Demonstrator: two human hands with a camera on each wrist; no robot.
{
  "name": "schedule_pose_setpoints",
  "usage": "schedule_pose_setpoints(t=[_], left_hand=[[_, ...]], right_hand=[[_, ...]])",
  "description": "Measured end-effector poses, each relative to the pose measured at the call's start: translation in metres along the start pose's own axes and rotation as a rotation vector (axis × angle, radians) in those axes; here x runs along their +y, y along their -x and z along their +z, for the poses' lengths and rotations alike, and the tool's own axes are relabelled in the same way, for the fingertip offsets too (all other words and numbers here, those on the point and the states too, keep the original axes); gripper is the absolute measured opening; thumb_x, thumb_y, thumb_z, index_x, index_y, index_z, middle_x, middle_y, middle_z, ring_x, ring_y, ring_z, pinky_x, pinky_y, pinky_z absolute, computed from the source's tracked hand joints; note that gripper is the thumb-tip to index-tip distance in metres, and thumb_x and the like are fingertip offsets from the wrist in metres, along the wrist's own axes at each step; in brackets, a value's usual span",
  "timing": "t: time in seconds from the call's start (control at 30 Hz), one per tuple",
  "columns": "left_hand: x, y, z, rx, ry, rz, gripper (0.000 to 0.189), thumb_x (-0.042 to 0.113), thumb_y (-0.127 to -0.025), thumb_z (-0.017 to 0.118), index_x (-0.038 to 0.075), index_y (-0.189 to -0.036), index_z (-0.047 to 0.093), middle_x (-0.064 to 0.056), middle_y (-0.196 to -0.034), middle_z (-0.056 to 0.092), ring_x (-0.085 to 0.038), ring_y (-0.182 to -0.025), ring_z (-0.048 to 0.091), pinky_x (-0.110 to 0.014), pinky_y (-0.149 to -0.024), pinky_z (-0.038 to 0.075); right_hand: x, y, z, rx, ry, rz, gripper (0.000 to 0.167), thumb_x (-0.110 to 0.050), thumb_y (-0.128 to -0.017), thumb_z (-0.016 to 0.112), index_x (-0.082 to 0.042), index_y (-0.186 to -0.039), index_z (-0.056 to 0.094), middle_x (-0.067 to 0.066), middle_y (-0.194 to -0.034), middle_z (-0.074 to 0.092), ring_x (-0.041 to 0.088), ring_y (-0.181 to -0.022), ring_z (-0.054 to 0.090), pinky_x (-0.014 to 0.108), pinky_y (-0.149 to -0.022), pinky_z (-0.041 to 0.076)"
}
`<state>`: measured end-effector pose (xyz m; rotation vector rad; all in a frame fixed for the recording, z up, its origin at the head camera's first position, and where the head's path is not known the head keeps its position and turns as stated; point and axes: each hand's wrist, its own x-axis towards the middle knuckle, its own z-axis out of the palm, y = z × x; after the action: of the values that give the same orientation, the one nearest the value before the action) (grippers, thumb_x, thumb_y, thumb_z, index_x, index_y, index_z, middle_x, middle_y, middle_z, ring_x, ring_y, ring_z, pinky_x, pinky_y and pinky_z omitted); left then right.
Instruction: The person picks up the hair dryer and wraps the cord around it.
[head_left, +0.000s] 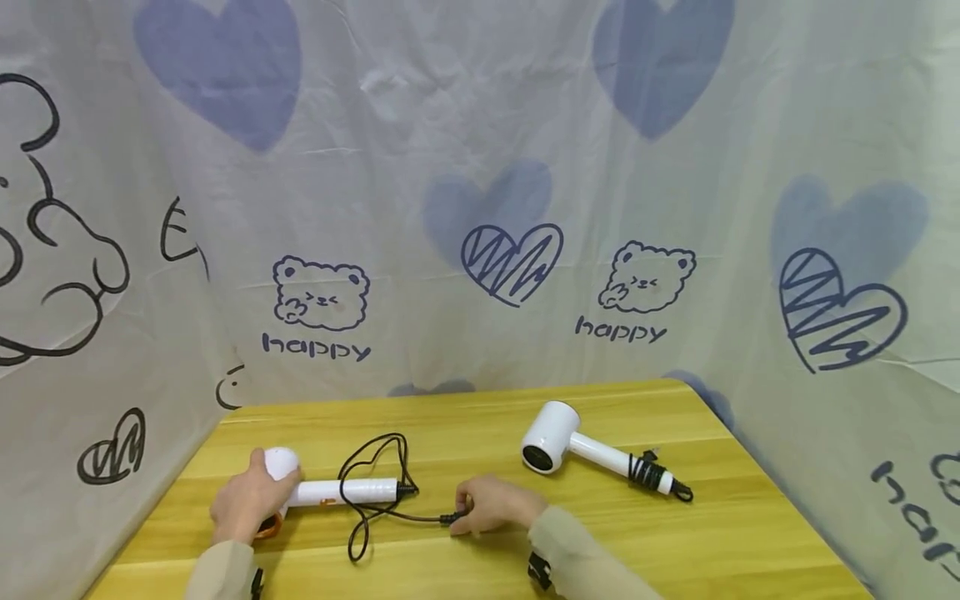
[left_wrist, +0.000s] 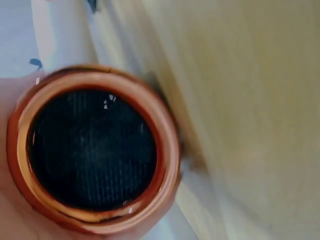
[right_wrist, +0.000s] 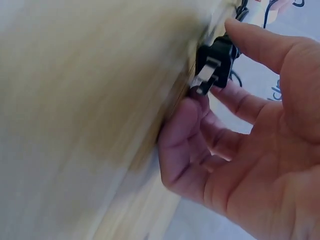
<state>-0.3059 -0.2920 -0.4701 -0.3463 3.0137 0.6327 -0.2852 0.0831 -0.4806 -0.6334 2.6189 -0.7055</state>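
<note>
My left hand point(head_left: 246, 504) grips the head of a white hair dryer point(head_left: 318, 493) that lies on the left of the table, its handle pointing right. In the left wrist view, the copper-coloured ring point(left_wrist: 169, 145) round the dryer's dark grille point(left_wrist: 95, 150) faces the camera. A loosely looped black cord point(head_left: 363, 512) runs from the handle end across to my right hand point(head_left: 498, 504). That hand pinches the cord's black plug point(right_wrist: 218, 57) just by the tabletop; its metal prongs point(right_wrist: 206, 75) show in the right wrist view.
A second white hair dryer point(head_left: 551, 429) lies at the right of the wooden table point(head_left: 465, 425), its black cord point(head_left: 645, 471) wound round the handle. Behind and beside the table hangs a pale curtain point(head_left: 420, 317) printed with hearts and bears.
</note>
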Motion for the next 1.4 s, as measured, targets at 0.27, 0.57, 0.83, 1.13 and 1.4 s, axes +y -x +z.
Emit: schedule_pose_setpoints(t=[0.27,0.57,0.83,1.13,1.4], left_hand=[[0.014,0.013,0.007,-0.075,0.06,0.07,0.096,0.061,-0.088,0.053,-0.005,-0.146,0.015,-0.041,-0.114,0.054,-0.042,-0.087,0.06,-0.05,-0.068,0.049],[0.05,0.021,0.018,-0.146,0.187,0.087,0.086,0.049,-0.087,0.058,-0.005,-0.139,0.016,-0.032,-0.094,0.056,-0.035,-0.079,0.058,-0.037,-0.062,0.048],[0.07,0.028,0.028,-0.149,0.2,0.14,0.089,0.046,-0.088,0.059,-0.007,-0.143,0.014,-0.033,-0.099,0.058,-0.035,-0.082,0.061,-0.043,-0.067,0.053],[0.099,0.036,0.044,-0.134,0.181,0.173,0.085,0.044,-0.088,0.059,-0.008,-0.143,0.019,-0.027,-0.096,0.061,-0.032,-0.079,0.061,-0.042,-0.067,0.052],[0.117,0.041,0.056,-0.093,0.183,0.192,0.084,0.043,-0.088,0.061,-0.008,-0.142,0.022,-0.027,-0.094,0.061,-0.033,-0.078,0.061,-0.043,-0.066,0.053]], right_hand=[[0.002,-0.001,0.005,0.02,0.078,-0.026,0.016,-0.025,-0.085,0.072,-0.019,-0.088,0.057,-0.008,-0.079,0.054,0.007,-0.071,0.049,0.022,-0.063,0.042],[0.01,0.002,-0.001,0.051,0.054,-0.018,0.015,-0.012,-0.078,0.07,-0.015,-0.085,0.057,-0.006,-0.078,0.054,0.007,-0.069,0.049,0.021,-0.063,0.043],[0.026,0.009,-0.011,0.17,0.149,0.025,0.027,-0.006,-0.075,0.063,-0.009,-0.102,0.059,0.0,-0.087,0.057,0.012,-0.074,0.048,0.026,-0.066,0.045],[0.02,0.026,-0.015,0.208,0.044,0.047,0.053,-0.025,-0.102,0.042,0.001,-0.148,0.036,0.022,-0.146,0.047,0.038,-0.136,0.044,0.052,-0.112,0.038],[0.021,0.034,-0.013,0.222,0.146,0.059,0.081,-0.066,-0.087,0.057,-0.004,-0.138,0.05,0.016,-0.12,0.065,0.032,-0.108,0.063,0.047,-0.09,0.053]])
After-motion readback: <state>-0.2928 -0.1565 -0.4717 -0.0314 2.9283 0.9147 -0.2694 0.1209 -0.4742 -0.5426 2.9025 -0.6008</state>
